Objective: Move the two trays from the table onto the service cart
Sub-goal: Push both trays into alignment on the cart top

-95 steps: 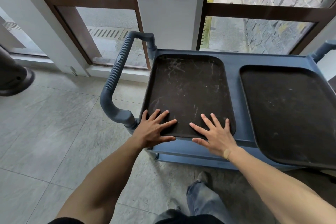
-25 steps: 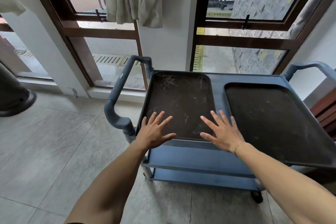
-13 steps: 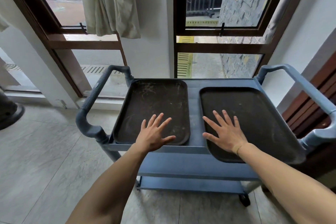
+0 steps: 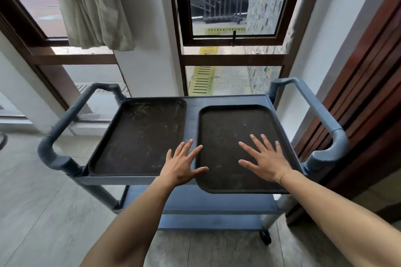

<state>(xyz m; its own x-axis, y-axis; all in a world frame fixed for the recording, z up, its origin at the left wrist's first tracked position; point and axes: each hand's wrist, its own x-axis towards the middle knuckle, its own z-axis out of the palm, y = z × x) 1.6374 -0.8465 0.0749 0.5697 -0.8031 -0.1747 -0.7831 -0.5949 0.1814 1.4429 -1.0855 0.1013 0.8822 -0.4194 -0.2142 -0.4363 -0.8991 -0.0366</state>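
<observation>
Two dark brown trays lie side by side on the top shelf of a blue-grey service cart (image 4: 192, 104). The left tray (image 4: 136, 134) is scratched and sits inside the shelf rim. The right tray (image 4: 227, 128) overhangs the cart's near edge. My left hand (image 4: 182, 163) is spread, fingers apart, over the gap between the trays, its thumb over the right tray's near left corner. My right hand (image 4: 263, 158) is spread flat over the right tray's near part. Neither hand holds anything.
The cart has handles at the left (image 4: 63, 128) and right (image 4: 321, 128) ends and a lower shelf (image 4: 195, 204). Windows and a white wall stand right behind it. A pale curtain (image 4: 93, 11) hangs upper left. Dark wooden panelling (image 4: 368, 93) is close on the right. Tiled floor lies to the left.
Both hands have shifted right, from the left tray's near edge towards the right tray. The view has swung right and pulled back, showing the whole cart.
</observation>
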